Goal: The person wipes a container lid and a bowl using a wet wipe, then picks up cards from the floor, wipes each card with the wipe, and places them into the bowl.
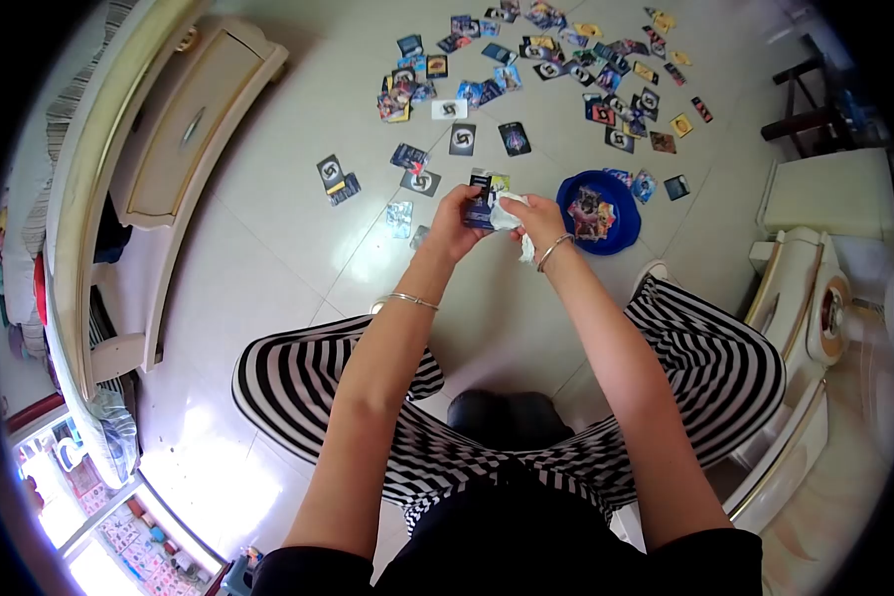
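My left hand is closed on a dark trading card, held out in front of me above the floor. In my right hand is a crumpled white tissue, pressed against the card's right side; a loose end of it hangs below the fingers. A bit of yellow-green shows at the card's top edge. Just right of my right hand stands a round blue basin with several cards lying in it. Beyond my left hand, a few cards lie on the tiles.
Many cards are scattered over the far floor, some overlapping. A cream cabinet runs along the left, with cream furniture on the right. A dark wooden stool stands far right. My striped trouser legs flank the near floor.
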The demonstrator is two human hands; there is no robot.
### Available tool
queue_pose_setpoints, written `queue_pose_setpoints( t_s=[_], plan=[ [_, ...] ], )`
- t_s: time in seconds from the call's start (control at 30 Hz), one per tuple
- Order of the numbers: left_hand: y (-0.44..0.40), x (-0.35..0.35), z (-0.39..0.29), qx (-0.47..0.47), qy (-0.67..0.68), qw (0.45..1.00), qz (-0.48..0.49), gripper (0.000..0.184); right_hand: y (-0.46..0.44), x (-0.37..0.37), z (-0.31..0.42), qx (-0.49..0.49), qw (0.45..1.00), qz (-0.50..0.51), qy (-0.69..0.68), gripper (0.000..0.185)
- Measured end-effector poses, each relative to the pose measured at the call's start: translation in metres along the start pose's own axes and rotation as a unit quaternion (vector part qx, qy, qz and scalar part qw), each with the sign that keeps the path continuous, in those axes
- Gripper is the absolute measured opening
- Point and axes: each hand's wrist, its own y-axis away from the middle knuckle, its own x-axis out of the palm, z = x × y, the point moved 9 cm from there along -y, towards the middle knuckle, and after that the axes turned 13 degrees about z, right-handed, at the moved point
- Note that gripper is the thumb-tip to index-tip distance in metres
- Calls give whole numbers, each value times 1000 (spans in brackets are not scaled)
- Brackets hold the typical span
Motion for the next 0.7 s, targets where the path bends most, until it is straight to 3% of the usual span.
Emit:
queue_pose_setpoints(
  t_s=[0.07,0.2,0.27,0.37,0.4,0.5,0.53,0.57,0.63,0.7],
  plan=[
    [16,51,-10,34,44,994,96,45,30,17,30,-75,996,20,43,22],
    [69,117,-25,56,27,993,105,44,85,43,66,-125,979,25,160,22],
    [88,132,-28,52,62,989,126,47,114,53,86,-232,942,-18,243,23],
    [116,138,-36,65,76,987,123,49,151,72,104,-310,903,-8,299,23],
    [125,140,-40,71,76,987,125,49,165,83,115,-379,873,5,308,20],
    [146,146,-31,25,46,992,115,49,208,122,148,-396,854,29,335,18],
    [151,144,-28,22,41,994,94,49,206,126,154,-435,804,-4,406,19],
    [155,140,-23,19,38,996,73,49,200,125,153,-433,804,-8,409,19],
    [155,133,-18,25,37,996,82,50,206,147,154,-477,694,-11,539,19],
    [152,136,-13,31,77,987,137,49,218,154,134,-469,680,19,563,19]
  ],
)
